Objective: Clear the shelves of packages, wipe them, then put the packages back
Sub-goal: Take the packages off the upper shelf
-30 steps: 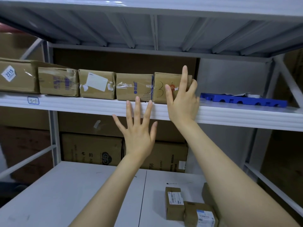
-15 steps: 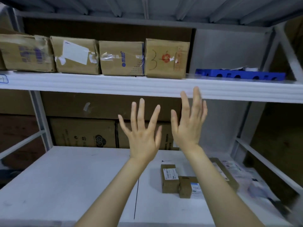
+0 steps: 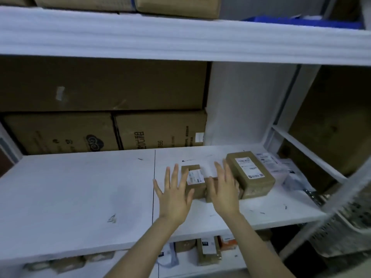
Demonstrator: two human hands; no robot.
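Observation:
Two small brown packages lie side by side on the white middle shelf [image 3: 80,197]: one with a white label [image 3: 193,178] and a second [image 3: 212,189] mostly hidden under my right hand. A larger brown package [image 3: 251,173] with a white label lies just to their right. My left hand [image 3: 173,194] hovers with fingers spread over the left side of the labelled small package. Over the second small package my right hand [image 3: 223,189] is held open. Neither hand grips anything.
Big cardboard cartons [image 3: 112,133] stand behind the middle shelf. Plastic mailers [image 3: 281,167] lie at the shelf's right end. The upper shelf [image 3: 180,39] carries brown boxes and a blue tray [image 3: 301,22]. More packages [image 3: 207,251] sit below. A white basket [image 3: 345,227] is at the right.
The view has dropped from the upper shelf to the middle shelf. Both hands came down from the upper shelf's box row and now hover over the small packages.

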